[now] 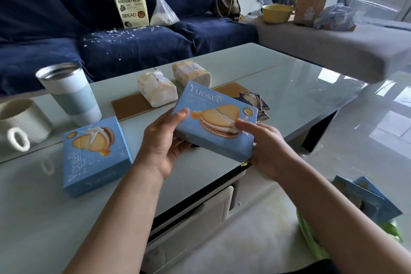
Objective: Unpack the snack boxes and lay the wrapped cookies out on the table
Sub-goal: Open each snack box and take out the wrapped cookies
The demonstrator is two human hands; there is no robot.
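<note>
Held box: a light blue snack box (214, 121) printed "Yuogee" with a picture of a cream sandwich cookie, lifted above the table's near edge between both hands, tilted, closed as far as can be seen.
Left hand (161, 147): grips the box's left end, thumb curled over the top face, the other fingers underneath and mostly hidden.
Right hand (264, 148): holds the right end, thumb lying on the printed cookie, fingers curled under the box.
Second box (96, 155): same blue "Yuogee" print, lying flat on the glass table (289, 78) to the left of the hands.
Wrapped cookies (255, 104): a small heap of dark blue packets on the table just behind the held box, partly hidden by it.
Tissue packs (173, 82): two soft packs marked "Face", resting on a brown strip set in the tabletop.
Drinkware: a white and pale blue tumbler (71, 93) and a ribbed white mug (21, 124) at the left.
Sofa: a paper bag (131, 8) reading "BREAD&FRESH" and "BREAD", beside a clear plastic bag (159, 4).
Floor, right: more blue cartons (369, 198), print unreadable.
</note>
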